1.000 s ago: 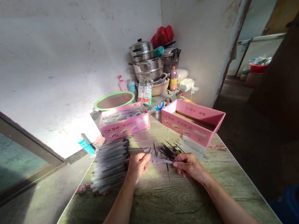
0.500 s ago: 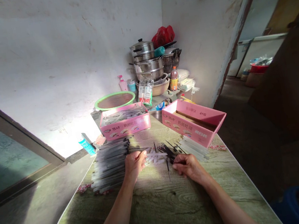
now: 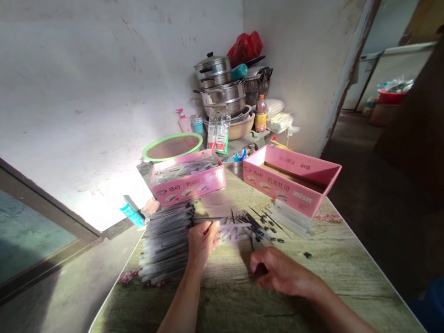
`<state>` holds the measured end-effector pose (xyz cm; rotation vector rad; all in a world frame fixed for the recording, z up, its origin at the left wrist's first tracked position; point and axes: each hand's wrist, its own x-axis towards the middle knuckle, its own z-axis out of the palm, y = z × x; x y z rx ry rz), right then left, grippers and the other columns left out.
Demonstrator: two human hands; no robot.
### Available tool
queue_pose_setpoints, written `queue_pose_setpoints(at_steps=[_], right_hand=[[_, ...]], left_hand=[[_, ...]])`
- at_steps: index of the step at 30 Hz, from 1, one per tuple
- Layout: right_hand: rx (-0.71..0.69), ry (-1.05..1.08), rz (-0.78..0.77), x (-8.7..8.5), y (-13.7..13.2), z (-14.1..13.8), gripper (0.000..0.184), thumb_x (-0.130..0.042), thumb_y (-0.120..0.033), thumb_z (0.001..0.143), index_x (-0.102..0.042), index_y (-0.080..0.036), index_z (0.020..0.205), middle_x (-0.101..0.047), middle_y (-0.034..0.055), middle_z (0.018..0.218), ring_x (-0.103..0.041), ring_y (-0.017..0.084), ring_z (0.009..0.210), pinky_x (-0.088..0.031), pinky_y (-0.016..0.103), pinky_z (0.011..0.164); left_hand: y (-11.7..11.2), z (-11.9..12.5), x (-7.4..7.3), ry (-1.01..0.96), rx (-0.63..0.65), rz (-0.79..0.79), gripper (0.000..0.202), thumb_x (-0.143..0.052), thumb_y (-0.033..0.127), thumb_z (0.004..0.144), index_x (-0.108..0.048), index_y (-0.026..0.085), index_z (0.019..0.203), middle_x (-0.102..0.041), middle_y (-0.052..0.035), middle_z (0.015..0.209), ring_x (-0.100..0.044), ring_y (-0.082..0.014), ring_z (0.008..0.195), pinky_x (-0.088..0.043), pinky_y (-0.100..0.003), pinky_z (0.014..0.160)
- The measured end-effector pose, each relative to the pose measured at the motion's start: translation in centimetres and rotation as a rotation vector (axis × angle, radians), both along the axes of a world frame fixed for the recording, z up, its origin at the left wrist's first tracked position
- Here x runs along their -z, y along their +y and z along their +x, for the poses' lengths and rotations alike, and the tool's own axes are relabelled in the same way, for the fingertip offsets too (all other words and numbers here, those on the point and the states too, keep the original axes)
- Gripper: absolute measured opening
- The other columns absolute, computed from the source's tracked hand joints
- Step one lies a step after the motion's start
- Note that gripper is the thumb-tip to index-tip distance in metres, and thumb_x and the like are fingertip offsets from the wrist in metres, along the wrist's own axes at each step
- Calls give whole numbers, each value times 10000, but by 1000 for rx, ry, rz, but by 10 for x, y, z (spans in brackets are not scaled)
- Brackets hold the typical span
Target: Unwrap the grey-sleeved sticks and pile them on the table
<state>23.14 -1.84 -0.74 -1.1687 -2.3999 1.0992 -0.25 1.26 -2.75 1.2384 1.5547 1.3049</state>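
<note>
My left hand [image 3: 204, 241] is closed in a pinch on a thin stick [image 3: 234, 224], which looks pale at its right part and dark toward the left. Beside that hand lies a thick bundle of grey, clear-sleeved sticks [image 3: 165, 247]. My right hand [image 3: 281, 270] is curled closed above the table, nearer to me; what its fingers hold, if anything, is hidden. Between the hands lies a loose heap of short pale tubes [image 3: 232, 234], with black strips [image 3: 258, 225] and small black pieces [image 3: 273, 231] at its right.
A pink box [image 3: 189, 185] filled with pale sticks stands behind the bundle. Another pink box [image 3: 291, 184] sits tilted at right, with clear tubes [image 3: 290, 220] before it. Stacked pots [image 3: 222, 99], a green-rimmed basket [image 3: 173, 147] and a bottle [image 3: 261, 113] stand behind the wooden table [image 3: 228, 321].
My right hand has drawn back toward me, away from the black strips, and its fingers have curled. A small black piece now shows on the table at right. My left hand stays nearly in place.
</note>
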Motion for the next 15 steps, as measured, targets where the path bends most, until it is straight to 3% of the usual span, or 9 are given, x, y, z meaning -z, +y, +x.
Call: queue_pose_setpoints(at_steps=[3,7,10,15], right_hand=[[351,133,116,9,13,2,46,-618,-214,758,-649,-190,782,-662,17,723,-591,180,688,-397,269,640],[538,262,177,18,26,5,158,-597,-349,821,-657,-203,823,-696,50,738,-626,212,695,-450,300,658],[581,326,192,19,27,6,251,-560,-392,863,-684,-190,947,-727,83,789,-664,244,747,-485,320,688],[460,289,236,19,25,6,270,-521,-346,900,-713,-189,1009,-756,103,932,-688,251,822,-492,334,765]], left_hand=[[-2,1,-4,1,18,12,367,-630,480,789,-583,183,579,-557,29,483,-479,-99,410,-324,-192,373],[-4,4,-10,10,72,36,332,-630,428,800,-591,183,580,-540,26,457,-472,-103,405,-348,-208,396],[-5,6,-11,38,119,52,309,-633,381,806,-604,179,573,-538,9,440,-467,-107,397,-339,-224,402],[-4,7,-9,38,172,34,290,-632,385,812,-615,201,589,-545,-2,447,-465,-113,388,-337,-236,399]])
